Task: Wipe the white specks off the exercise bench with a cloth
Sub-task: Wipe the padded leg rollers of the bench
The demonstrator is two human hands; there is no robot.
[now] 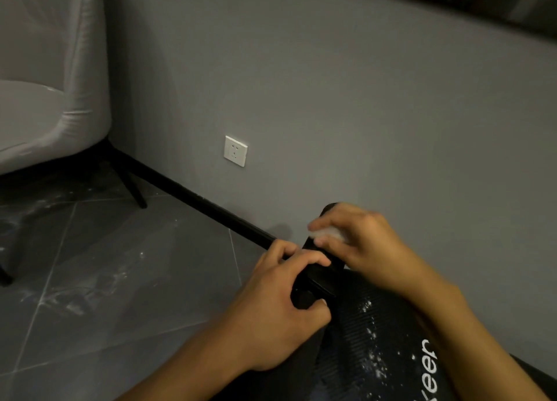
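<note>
Speckled bench (355, 343) reads "Kee", last letter unclear.

A room in a home, it seems: a pale upholstered armchair (45, 105) on thin black legs stands in the corner, a white wall socket (235, 151) sits low on the plain grey wall (346, 114) above a black skirting board (196, 200), the floor (105, 265) is dark marbled tile, and a black padded exercise bench (382, 349) stands beside the wall

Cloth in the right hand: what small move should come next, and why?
Probably draw the cloth down onto the bench pad: the right hand pinches it at the far end, while white specks lie on the pad nearer the camera. The left hand grips the black frame, steadying it.
</note>
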